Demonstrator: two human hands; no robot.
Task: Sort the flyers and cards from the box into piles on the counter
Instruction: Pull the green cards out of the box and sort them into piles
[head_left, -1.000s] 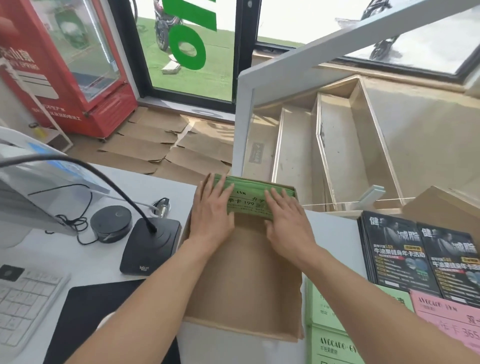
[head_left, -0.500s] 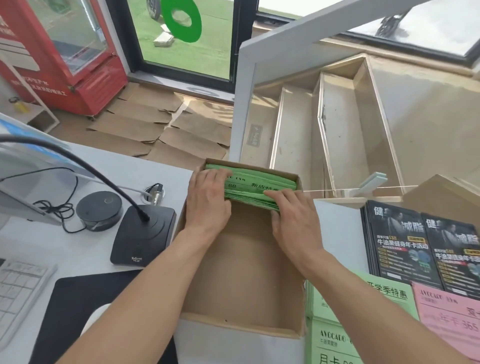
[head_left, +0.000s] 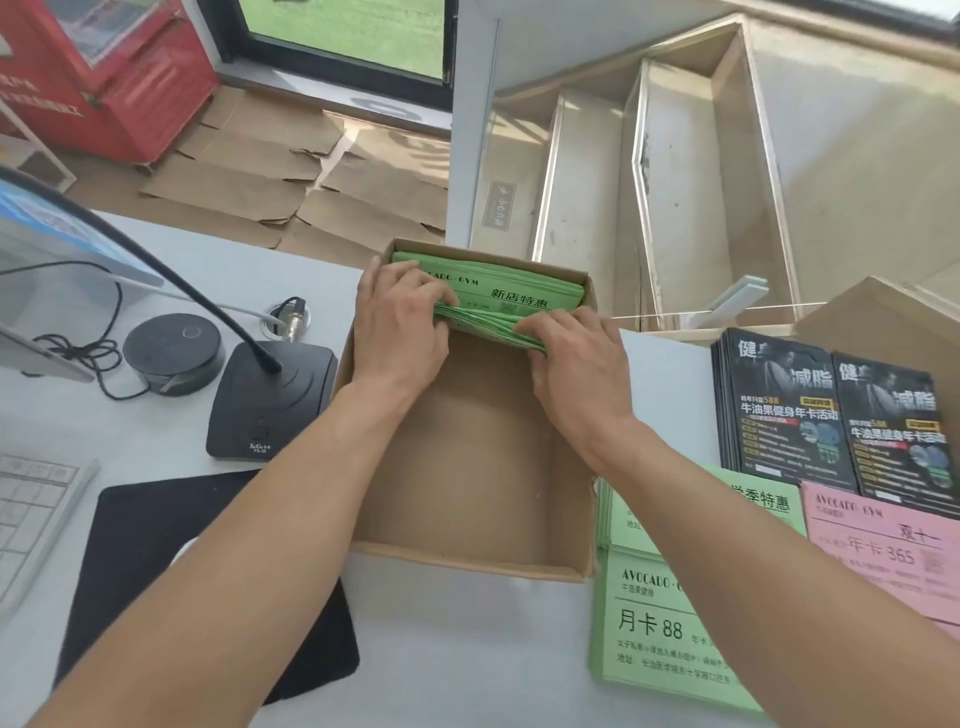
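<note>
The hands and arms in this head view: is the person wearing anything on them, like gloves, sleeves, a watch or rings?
Nothing shows on them. The left hand and the right hand are bare, without gloves, and I see no rings. Both forearms are uncovered down to the picture's lower edge: no sleeve, watch or wristband is in view.

Green flyers (head_left: 511, 291) stacked in box (head_left: 467, 519)

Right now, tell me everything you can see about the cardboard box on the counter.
The cardboard box is plain brown, open-topped and rectangular, sitting flat on the white counter. Its near part shows bare floor; a stack of green flyers leans at its far end. The left hand and right hand reach inside, gripping those flyers. Its near right corner looks slightly torn.
</note>
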